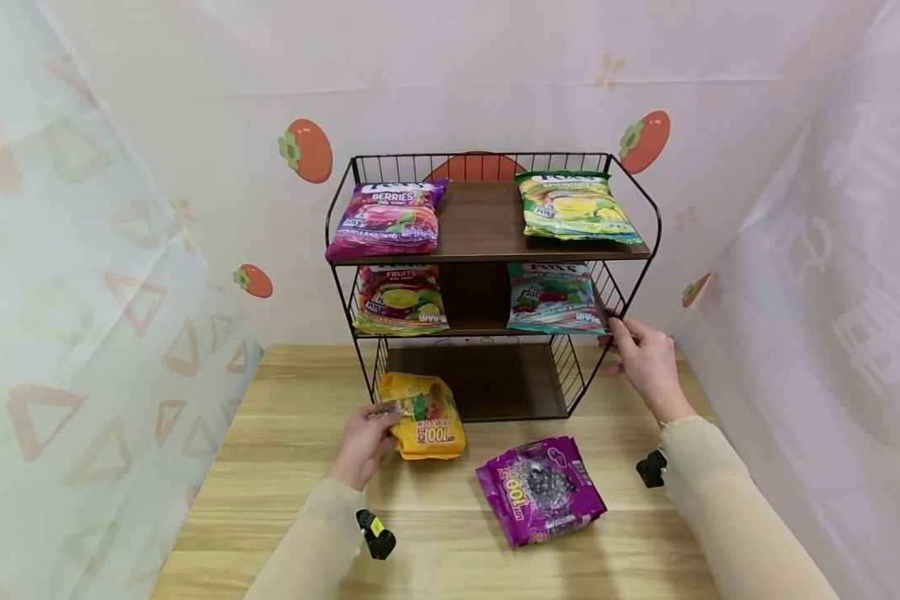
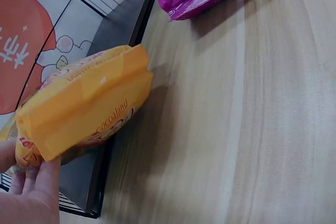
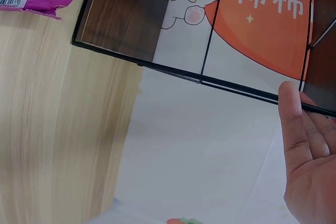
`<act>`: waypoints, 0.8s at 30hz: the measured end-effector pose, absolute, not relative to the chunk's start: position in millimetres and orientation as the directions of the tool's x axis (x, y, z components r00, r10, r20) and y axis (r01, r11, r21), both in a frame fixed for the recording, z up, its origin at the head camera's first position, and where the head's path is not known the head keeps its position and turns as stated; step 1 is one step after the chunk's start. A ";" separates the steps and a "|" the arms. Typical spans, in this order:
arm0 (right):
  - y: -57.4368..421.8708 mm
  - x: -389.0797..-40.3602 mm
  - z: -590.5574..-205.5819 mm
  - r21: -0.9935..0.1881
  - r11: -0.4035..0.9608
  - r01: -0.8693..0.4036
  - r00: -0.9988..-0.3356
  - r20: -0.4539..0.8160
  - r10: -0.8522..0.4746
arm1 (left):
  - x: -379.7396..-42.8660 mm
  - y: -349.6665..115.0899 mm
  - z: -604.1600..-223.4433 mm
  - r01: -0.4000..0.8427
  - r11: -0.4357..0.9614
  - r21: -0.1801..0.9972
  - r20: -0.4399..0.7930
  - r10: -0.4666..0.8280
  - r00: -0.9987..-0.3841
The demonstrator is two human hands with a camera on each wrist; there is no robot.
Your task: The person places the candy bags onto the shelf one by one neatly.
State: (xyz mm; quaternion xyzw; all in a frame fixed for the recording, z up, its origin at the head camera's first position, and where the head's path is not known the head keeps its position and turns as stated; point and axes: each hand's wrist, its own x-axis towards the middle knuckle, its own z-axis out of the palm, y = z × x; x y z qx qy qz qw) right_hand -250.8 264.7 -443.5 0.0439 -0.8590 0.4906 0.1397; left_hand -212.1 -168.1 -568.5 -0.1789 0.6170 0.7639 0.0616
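A yellow candy bag (image 1: 437,429) with a clear window is pinched at its left edge by my left hand (image 1: 365,442). It tilts at the front left of the rack's bottom shelf; in the left wrist view the thumb and fingers (image 2: 46,182) hold one end of it. My right hand (image 1: 648,364) grips the black wire frame of the shelf rack (image 1: 487,257) on its right side, by the middle shelf. In the right wrist view the right hand's fingers (image 3: 290,114) lie on both sides of the frame bar. A purple candy bag (image 1: 543,492) lies on the table before the rack.
The top shelf bears a pink-purple berries candy bag (image 1: 388,218) and a yellow-green candy bag (image 1: 576,207). On the middle shelf are a fruits candy bag (image 1: 401,300) and a teal candy bag (image 1: 555,298). Patterned cloth (image 1: 195,167) surrounds the wooden table (image 1: 285,417).
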 end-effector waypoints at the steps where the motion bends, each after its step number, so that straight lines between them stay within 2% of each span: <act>1: 264.7 -250.6 -443.5 -0.830 0.516 -0.212 -0.958 0.282 0.061 | -212.6 -167.7 -567.6 -0.320 -0.223 0.921 -0.355 -0.136 -0.925; 15: 264.9 -250.2 -443.4 -0.817 0.533 -0.219 -0.955 0.290 0.052 | -214.1 -171.3 -564.6 -0.364 -0.145 0.920 -0.388 -0.211 -0.897; 24: 265.1 -250.0 -443.9 -0.822 0.528 -0.213 -0.957 0.285 0.057 | -217.0 -168.5 -566.8 -0.340 0.019 0.940 -0.323 -0.268 -0.908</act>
